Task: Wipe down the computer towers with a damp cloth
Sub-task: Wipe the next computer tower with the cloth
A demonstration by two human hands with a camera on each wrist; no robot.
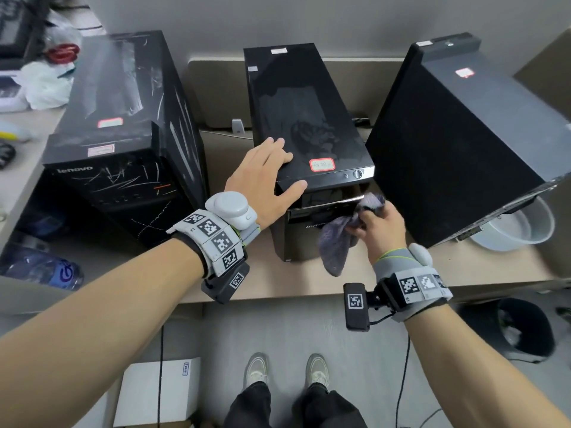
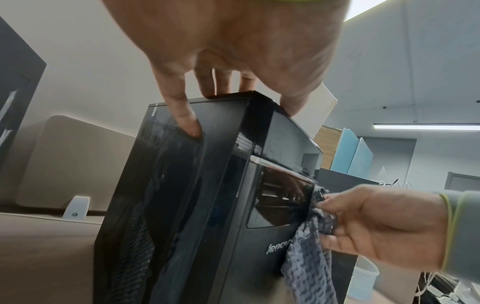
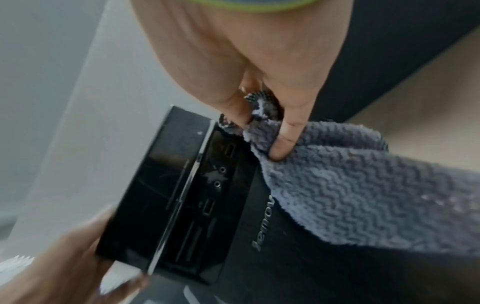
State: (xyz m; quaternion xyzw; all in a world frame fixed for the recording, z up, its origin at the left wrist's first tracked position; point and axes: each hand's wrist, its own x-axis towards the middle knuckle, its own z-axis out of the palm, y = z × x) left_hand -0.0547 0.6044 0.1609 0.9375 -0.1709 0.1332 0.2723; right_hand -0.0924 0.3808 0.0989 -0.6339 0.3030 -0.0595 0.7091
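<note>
Left hand (image 1: 265, 177), fingers spread, steadies the middle Lenovo tower (image 1: 304, 125); right hand (image 1: 381, 231) fingers pinch a grey cloth (image 1: 338, 242) against its front panel. Likely next: wiping downward.

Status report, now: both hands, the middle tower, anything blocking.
Left hand flat on middle tower top, steadying. Right hand pinching grey cloth at the front panel's right edge. Right tower close alongside, tight clearance.
</note>
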